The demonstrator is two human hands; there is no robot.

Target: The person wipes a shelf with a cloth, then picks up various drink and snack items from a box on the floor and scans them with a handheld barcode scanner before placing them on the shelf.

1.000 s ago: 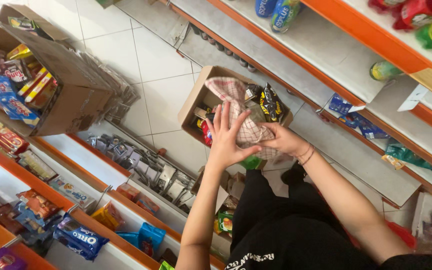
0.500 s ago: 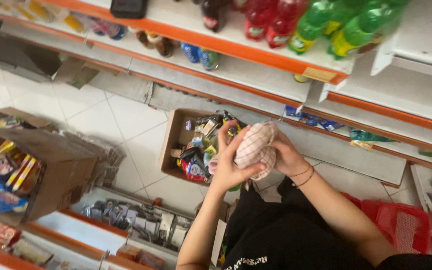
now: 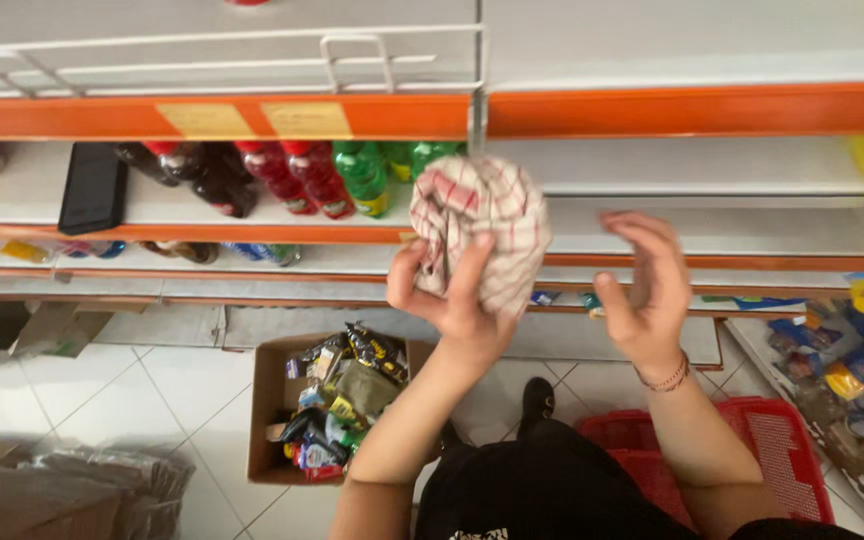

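**Up at the shelves, a checked cloth in one hand**

Here the person's left hand (image 3: pixel 457 300) is raised in front of the shelving and is clenched around a bunched red-and-white checked cloth (image 3: pixel 480 222). The fingers wrap the lower left part of the bundle, while its upper part bulges free above them. The cloth sits in the middle of the view, level with the second shelf (image 3: pixel 712 168), whose bare stretch runs away to the right.

The right hand (image 3: pixel 645 290) is lifted just to the right of the cloth, apart from it, with the fingers spread and loosely curled, holding nothing. It is slightly blurred. A thin bracelet (image 3: pixel 664 378) circles its wrist.

On the far side, left of the cloth, a row of bottles (image 3: pixel 317 175) lies on the same shelf, some dark, some red and some green. A flat black object (image 3: pixel 92 187) rests farther left. An orange shelf edge (image 3: pixel 652 110) runs across the top, with a white wire rail (image 3: pixel 252 55) above it.

Down on the tiled floor (image 3: pixel 152 400), a cardboard box (image 3: pixel 337 405) filled with mixed packets stands left of the person's arm. A red basket (image 3: pixel 762 450) stands at the lower right, and wrapped goods (image 3: pixel 852 380) are stacked at the right edge.
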